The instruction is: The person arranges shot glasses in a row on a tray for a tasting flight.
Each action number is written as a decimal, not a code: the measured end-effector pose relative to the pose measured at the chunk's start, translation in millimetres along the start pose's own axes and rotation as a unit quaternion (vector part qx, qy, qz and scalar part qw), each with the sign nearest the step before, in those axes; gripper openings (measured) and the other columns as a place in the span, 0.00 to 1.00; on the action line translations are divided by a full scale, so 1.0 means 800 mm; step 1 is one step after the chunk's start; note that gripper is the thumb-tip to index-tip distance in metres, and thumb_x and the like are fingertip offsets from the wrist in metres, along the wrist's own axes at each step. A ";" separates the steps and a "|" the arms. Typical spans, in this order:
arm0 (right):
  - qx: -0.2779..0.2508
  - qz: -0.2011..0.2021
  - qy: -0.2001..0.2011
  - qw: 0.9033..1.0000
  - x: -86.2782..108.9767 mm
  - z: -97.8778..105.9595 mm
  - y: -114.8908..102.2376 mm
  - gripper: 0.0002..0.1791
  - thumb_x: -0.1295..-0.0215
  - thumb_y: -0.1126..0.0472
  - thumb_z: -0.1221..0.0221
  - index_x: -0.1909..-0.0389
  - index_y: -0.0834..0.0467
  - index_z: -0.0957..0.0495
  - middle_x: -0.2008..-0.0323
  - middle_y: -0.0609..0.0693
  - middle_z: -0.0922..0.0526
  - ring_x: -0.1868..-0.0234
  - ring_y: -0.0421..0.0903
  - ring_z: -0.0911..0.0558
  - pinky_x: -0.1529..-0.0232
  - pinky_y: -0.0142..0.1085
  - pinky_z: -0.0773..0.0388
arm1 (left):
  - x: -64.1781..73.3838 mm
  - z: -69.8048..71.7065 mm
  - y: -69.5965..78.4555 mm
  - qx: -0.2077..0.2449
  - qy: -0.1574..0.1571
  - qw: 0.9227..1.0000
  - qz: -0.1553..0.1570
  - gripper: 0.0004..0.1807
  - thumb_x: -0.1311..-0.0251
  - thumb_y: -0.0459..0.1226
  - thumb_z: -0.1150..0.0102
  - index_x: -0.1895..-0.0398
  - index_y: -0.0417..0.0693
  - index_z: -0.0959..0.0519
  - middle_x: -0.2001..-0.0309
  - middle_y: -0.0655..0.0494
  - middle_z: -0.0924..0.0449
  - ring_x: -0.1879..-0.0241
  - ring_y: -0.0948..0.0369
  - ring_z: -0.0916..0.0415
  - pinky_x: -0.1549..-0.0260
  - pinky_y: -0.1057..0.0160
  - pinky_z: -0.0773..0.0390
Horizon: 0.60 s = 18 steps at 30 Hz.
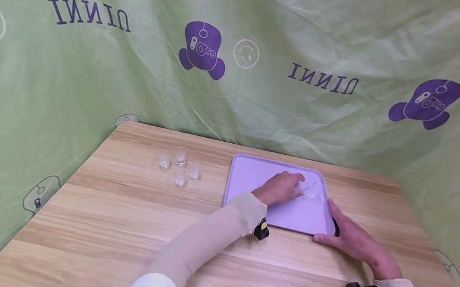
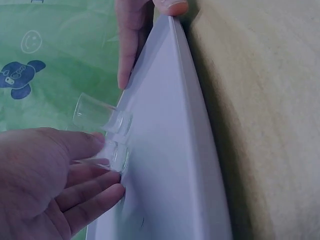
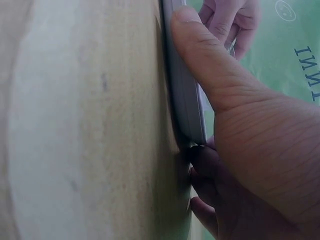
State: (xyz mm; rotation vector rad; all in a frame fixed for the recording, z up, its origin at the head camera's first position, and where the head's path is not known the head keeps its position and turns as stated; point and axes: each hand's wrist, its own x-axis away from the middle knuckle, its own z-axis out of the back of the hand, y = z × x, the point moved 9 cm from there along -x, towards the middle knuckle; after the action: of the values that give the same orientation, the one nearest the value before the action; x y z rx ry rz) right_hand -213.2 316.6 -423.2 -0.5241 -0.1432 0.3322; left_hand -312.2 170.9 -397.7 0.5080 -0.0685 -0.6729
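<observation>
My left hand (image 1: 280,188) reaches over the light purple tray (image 1: 252,171) and pinches a small clear glass (image 2: 118,156) between thumb and fingers. The glass stands on the tray's right part. Right beside it is a second clear glass (image 1: 313,191), upright on the tray. At the tray's near right corner, my right hand (image 1: 352,239) grips the rim, its thumb (image 3: 200,47) along the front edge and its fingers along the right side. Part of the held glass is hidden behind the left fingers.
Several more small clear glasses, among them one at the front (image 1: 179,177), stand grouped on the wooden table (image 1: 130,216) left of the tray. A green printed cloth (image 1: 147,77) hangs behind the table and along its sides.
</observation>
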 end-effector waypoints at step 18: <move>0.007 0.002 0.005 1.000 0.001 0.001 0.001 0.65 0.38 0.44 0.28 0.21 0.72 0.62 0.26 0.79 0.50 0.28 0.76 0.43 0.28 0.56 0.46 | -0.005 -0.003 -0.008 -0.008 -0.005 1.000 0.011 0.11 0.34 0.48 0.30 0.65 0.54 0.22 0.73 0.65 0.25 0.71 0.66 0.29 0.72 0.70 0.31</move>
State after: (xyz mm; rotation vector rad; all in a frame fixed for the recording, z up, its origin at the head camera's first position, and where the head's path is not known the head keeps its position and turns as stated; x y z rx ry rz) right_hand -212.8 317.5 -422.9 -0.5120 -0.1291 0.3346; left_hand -318.1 170.0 -402.4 0.4869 -0.0783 -0.6534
